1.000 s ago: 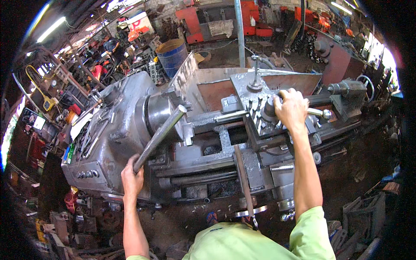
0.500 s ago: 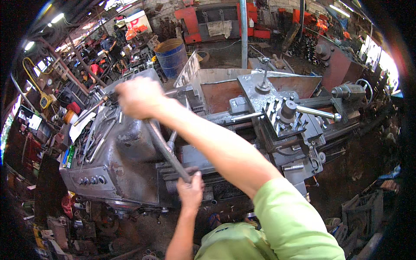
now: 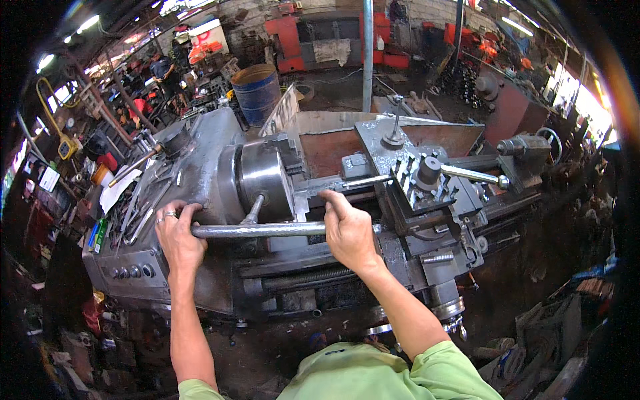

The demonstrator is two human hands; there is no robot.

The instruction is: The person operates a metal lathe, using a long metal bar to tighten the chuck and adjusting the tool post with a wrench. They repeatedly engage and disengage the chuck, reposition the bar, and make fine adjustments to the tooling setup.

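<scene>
A long steel T-handled chuck key [image 3: 263, 231] sits with its stem in the side of the round lathe chuck [image 3: 261, 175]. Its bar lies nearly level, in front of the chuck. At the bar's left end is my left hand [image 3: 180, 239], rings on a finger, fingers curled at the tip of the handle. My right hand [image 3: 351, 235] is wrapped around the right end, its index finger reaching toward the chuck jaws; the hand hides part of the bar. Right of the chuck stands the tool post [image 3: 430, 173] with its upright bolts and lever.
The headstock [image 3: 200, 160] carries loose hand tools, white paper and a slanting lever on top. Control knobs [image 3: 133, 271] are on its front panel. The tailstock [image 3: 527, 150] stands far right. Behind are a blue drum [image 3: 257, 97] and a pole [image 3: 367, 60]; people are in the far left background.
The key's bar has swung from a steep slant to nearly level. My right hand came down from the upper left to the right end; my left hand moved to the left end.
</scene>
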